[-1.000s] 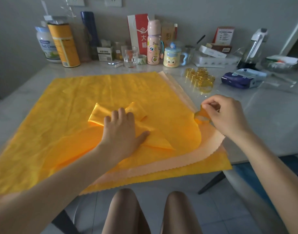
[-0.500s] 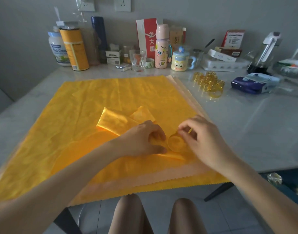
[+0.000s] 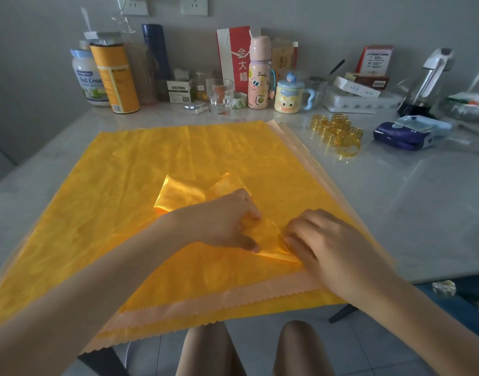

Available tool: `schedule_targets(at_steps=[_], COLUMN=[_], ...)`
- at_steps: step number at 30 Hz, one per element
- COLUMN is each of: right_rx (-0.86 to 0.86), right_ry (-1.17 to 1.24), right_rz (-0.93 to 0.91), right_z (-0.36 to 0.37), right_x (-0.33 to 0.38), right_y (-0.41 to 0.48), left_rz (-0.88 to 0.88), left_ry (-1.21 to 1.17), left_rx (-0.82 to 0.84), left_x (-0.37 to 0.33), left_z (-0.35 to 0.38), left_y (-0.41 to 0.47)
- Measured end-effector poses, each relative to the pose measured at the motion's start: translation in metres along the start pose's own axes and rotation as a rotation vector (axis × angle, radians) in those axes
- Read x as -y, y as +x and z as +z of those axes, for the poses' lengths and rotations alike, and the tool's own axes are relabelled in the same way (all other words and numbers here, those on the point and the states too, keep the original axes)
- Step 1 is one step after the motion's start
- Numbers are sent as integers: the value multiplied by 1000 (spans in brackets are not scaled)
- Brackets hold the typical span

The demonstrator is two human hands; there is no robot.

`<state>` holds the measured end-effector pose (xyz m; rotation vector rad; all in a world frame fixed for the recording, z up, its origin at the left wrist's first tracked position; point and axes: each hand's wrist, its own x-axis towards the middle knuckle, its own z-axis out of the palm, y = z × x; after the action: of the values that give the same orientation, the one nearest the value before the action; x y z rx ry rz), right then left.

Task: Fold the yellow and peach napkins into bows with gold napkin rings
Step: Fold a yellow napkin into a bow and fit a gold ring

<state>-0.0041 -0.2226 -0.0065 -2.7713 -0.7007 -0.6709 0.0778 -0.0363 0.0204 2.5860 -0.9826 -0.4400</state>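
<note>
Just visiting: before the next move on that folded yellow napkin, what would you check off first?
1. Left hand pinches the folded yellow napkin at its middle: ok.
2. Right hand curls on the napkin's near tip: ok.
3. Ring in the right hand: cannot tell, its fingers hide it.
4. Spare gold napkin rings stand on the table to the right: ok.
5. Peach napkin lies flat under the top yellow sheet: ok.
6. Ring on the bow: not ok, none shows.
</note>
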Motion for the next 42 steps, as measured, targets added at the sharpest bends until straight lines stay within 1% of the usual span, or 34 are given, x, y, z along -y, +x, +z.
schedule_targets(at_steps=[5,7,9,11,12,14,15,16,18,22,24,26,30,32,35,38,42], right_rx=[43,26,-2,-13,-16,-49,-82,-111,-128,-62,-25,-20,35,30,-35,-116,-141], right_ry=[-125,-113,-15,151,246,400,452,492,537,493,540,572,485,464,451,384,307], right_rz=[-26,4,72,160,208,287,309,317,304,227,262,305,359,393,392,389,362], right_z=[1,3,5,5,4,2,2,2,4,13,13,10,9,11,13,14,16], right_x=[1,0,-3,-6,-7,-7,-6,-4,3,12,14,14,15,17,22,23,25], right_y=[-10,-9,-8,-8,-7,-6,-5,-3,3,13,17,22,37,41,41,39,37], left_rz=[15,22,64,114,141,228,241,219,149,138,139,158,178,182,171,179,191], left_ry=[105,147,239,321,323,290,254,188,73,-134,-207,-218,-285,-314,-347,-331,-333], left_rx=[2,-17,-75,-157,-204,-356,-404,-425,-430,-461,-445,-453,-471,-494,-513,-505,-471], left_x=[0,0,3,6,7,12,14,16,18,19,21,21,23,23,24,24,26], left_z=[2,3,4,7,9,17,20,22,26,25,23,23,25,24,24,25,27], left_y=[0,-2,-2,-3,-3,-2,-1,0,2,2,1,0,0,0,-1,-1,0])
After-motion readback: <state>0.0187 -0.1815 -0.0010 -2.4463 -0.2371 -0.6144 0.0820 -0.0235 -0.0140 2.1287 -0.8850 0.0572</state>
